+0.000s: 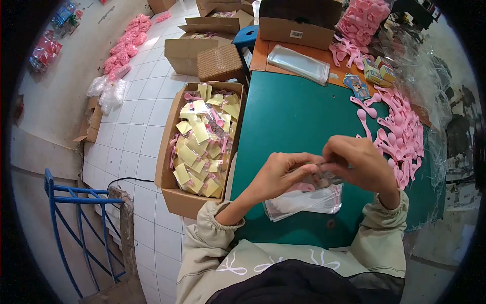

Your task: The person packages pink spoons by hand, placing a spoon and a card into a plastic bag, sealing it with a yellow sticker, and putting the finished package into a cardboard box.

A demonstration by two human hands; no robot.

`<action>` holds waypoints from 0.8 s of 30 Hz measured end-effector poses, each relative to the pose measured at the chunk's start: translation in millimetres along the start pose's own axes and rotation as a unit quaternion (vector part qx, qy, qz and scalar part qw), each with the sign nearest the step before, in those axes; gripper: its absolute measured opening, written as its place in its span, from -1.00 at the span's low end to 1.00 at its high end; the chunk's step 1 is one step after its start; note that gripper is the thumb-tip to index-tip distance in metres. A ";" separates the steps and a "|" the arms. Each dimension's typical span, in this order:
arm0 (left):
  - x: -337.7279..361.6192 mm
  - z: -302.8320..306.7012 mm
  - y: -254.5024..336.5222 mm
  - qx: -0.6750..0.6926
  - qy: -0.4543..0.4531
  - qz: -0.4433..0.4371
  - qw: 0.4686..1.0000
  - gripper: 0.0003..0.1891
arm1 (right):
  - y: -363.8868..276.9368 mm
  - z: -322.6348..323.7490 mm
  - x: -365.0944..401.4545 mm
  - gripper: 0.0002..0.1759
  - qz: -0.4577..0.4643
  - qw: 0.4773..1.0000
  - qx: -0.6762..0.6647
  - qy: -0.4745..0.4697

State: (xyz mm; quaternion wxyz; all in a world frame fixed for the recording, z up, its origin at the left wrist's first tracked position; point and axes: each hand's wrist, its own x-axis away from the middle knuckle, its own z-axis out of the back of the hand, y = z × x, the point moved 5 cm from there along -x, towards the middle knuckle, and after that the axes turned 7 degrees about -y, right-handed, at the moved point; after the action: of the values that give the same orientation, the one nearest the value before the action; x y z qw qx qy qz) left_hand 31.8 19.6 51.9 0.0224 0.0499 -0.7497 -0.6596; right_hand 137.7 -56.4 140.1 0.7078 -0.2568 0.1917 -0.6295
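Above the green tabletop (278,116), my left hand (278,175) and my right hand (362,159) meet, fingers pinched on a small clear plastic bag (322,180). Part of the bag is hidden behind the fingers. A pink spoon (302,187) shows just below my left fingers. Under both hands lies a stack of flat clear bags (304,203). To the right of my right hand is a heap of pink spoons (400,131), with a few loose ones at its left side.
Left of the table stands a cardboard box (177,202) full of bagged spoons with yellow cards. At the back are larger clear bags (298,64), small yellow boxes (379,71), picture cards (357,86) and a brown carton (298,33). Crumpled plastic (425,76) hangs at the right edge.
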 end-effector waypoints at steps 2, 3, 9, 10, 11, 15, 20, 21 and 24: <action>2.1 0.0 -8.3 -0.032 0.025 -0.010 0.999 -0.63 | 7.8 -13.3 -2.5 -0.75 -0.017 0.999 -0.026 -0.021; 3.3 0.5 -10.8 -0.049 0.038 -0.015 0.998 -0.59 | 11.7 -18.9 -2.6 -0.76 -0.018 0.999 -0.044 -0.021; 14.0 -2.2 -20.0 -0.201 0.047 0.065 0.976 -0.37 | 26.8 -45.2 5.0 -0.82 -0.008 0.992 -0.114 -0.045; 16.3 -2.1 -20.6 -0.204 0.049 0.059 0.976 -0.37 | 31.1 -49.6 8.1 -0.83 -0.024 0.991 -0.126 -0.039; 19.8 -0.7 -20.6 -0.207 0.050 0.052 0.976 -0.36 | 35.3 -51.8 12.4 -0.82 -0.060 0.983 -0.175 -0.024; 37.1 22.5 -39.4 -0.188 -0.032 0.062 0.980 -0.41 | 61.2 -55.1 32.9 -0.77 -0.168 0.958 -0.229 0.043; 51.5 24.3 -44.6 -0.067 -0.002 0.064 0.996 -0.43 | 65.0 -72.7 40.9 -0.84 -0.158 0.880 -0.440 0.087; 52.1 24.2 -41.9 -0.057 0.007 0.075 0.995 -0.42 | 65.6 -75.3 43.2 -0.86 -0.169 0.878 -0.443 0.064; 53.6 24.3 -47.3 -0.010 0.033 0.081 0.996 -0.38 | 68.8 -79.8 48.7 -0.88 -0.198 0.875 -0.442 0.023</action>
State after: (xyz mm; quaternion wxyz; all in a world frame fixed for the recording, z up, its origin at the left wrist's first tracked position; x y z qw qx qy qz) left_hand -21.8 32.1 0.2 0.1007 0.0103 -0.7436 -0.6610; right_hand 151.3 -109.1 37.6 0.3766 -0.5605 0.4112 -0.6122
